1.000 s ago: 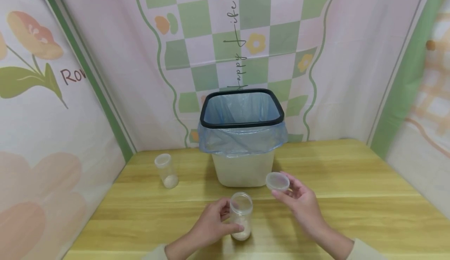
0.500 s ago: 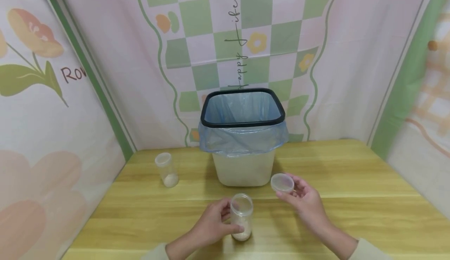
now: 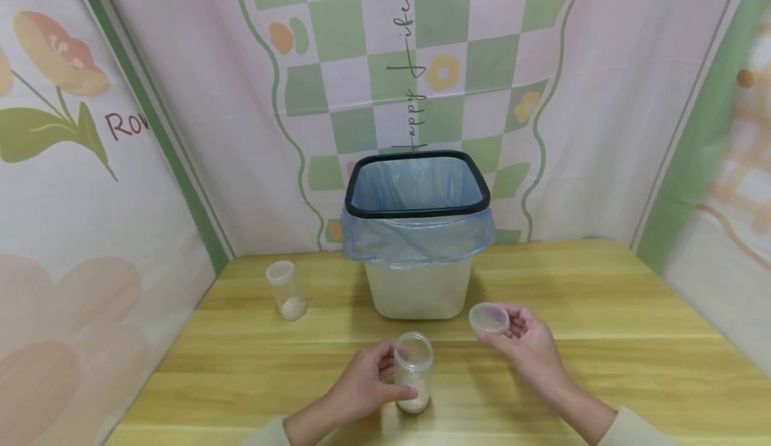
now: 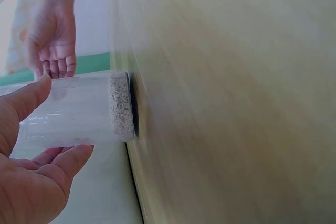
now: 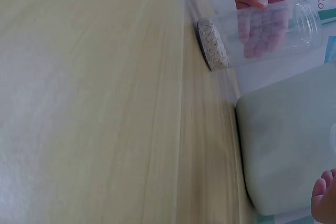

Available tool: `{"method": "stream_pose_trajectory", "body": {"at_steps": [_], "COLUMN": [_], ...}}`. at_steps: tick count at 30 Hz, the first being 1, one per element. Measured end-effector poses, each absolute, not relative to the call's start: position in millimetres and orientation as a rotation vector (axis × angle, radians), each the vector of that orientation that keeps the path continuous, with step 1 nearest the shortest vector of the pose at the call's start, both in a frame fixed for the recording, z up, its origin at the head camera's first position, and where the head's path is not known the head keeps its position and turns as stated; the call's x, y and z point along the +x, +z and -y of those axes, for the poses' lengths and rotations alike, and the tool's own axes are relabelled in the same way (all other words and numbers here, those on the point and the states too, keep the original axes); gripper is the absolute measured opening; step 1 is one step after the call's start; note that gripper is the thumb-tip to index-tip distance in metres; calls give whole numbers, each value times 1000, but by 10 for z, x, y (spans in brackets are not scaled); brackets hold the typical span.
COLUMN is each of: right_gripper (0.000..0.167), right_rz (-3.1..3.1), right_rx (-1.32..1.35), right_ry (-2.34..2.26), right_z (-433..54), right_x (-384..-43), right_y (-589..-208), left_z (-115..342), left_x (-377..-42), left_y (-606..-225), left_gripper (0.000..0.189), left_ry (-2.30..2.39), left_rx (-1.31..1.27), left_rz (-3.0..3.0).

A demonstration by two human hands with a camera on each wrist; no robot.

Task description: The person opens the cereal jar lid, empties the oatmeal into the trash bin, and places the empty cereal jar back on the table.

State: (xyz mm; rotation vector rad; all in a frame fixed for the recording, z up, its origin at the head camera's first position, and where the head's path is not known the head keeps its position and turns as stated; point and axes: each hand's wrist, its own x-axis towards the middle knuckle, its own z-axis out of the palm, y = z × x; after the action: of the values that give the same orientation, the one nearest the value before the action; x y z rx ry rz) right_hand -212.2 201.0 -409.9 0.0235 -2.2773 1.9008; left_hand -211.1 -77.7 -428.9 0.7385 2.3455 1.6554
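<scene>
An uncapped clear plastic jar [image 3: 413, 359] stands upright on the table near its front. My left hand [image 3: 364, 382] holds it from the left, thumb in front and fingers behind. A shallow layer of pale, grain-like bits [image 5: 214, 44] covers the jar's bottom; their exact kind is unclear. To the right, my right hand [image 3: 535, 352] pinches a round, translucent lid [image 3: 489, 318] by its edge, above the table and apart from the jar. Only a few fingertips [image 5: 321, 192] of that hand show in the right wrist view, and the lid is mostly out of that view.
A white bin [image 3: 418, 290] with a black rim and a blue liner bag stands behind the jar. Farther left is a second clear jar [image 3: 286, 292], capped, with some whitish contents. Patterned curtains [image 3: 241, 131] border the wooden table [image 3: 241, 365] at the back and sides.
My right hand has shifted a little right and toward me, carrying the lid farther from the jar. The left hand and the jar have stayed in place.
</scene>
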Motion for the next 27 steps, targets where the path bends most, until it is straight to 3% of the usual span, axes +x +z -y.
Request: {"method": "stream_pose_trajectory", "body": {"at_steps": [16,27], "right_gripper": [62,68], "right_rz": [2510,2764], "right_rx": [56,168], "right_ry": [1701,1396], "right_z": [-2181,-2350], "right_x": [-2211,-2302], "right_y": [-4167,-4127], "left_z": [799,809], "left_x": [-2139,-2125], "left_y": [-4312,-4304], "left_gripper": [48,49], "left_ry": [1649,1654], "left_rx": [750,744], "left_rz": [-2327,-2333]}}
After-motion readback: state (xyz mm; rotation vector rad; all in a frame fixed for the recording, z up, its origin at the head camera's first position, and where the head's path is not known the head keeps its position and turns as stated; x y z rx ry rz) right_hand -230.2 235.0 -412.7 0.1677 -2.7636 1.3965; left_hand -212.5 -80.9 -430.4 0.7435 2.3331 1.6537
